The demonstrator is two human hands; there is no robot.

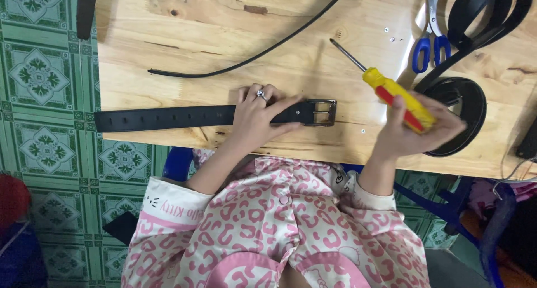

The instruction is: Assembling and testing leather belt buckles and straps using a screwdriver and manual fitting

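In the head view, along the near edge of the wooden bench (184, 36), the left hand (257, 117) presses flat on the black belt (168, 116) just left of its metal buckle (320, 112), while the right hand (417, 131) grips a yellow-and-red screwdriver (391, 89), whose tip should, by judgement, come squarely onto the buckle fastening.

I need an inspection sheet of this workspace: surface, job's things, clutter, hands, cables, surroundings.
Surface: wooden table, pale with knots.
Job's things: black belt lies flat along the near edge; its metal buckle is at its right end.
Clutter: blue-handled scissors, coiled belts, thin black strip, small screws.
Hands: left hand presses on the belt; right hand holds a yellow screwdriver.
Cables: nothing seen.
Surroundings: green patterned floor tiles, blue stool.
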